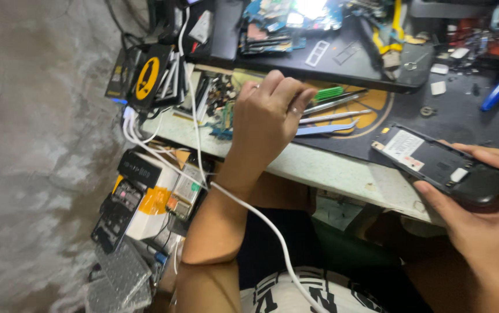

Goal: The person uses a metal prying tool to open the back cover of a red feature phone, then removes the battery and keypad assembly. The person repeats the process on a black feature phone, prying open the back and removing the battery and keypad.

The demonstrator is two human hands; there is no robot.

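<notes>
Left hand hovered over bench edge, fingers curled loosely, gripping nothing visible; fingertips just short of green-handled screwdriver and tweezers. White cable crossed under its forearm. Right hand half-closed around opened black phone, back cover off, near bench front edge.

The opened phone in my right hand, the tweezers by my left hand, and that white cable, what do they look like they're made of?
Opened phone: looks like matte black plastic, dull with moulded recesses and a white paper label.
Tweezers: probably bare steel, thin silvery arms with a bright sheen.
White cable: seemingly rubber or soft plastic sheathing, smooth and bending freely over the bench edge, which looks like pale painted board, scuffed.
</notes>
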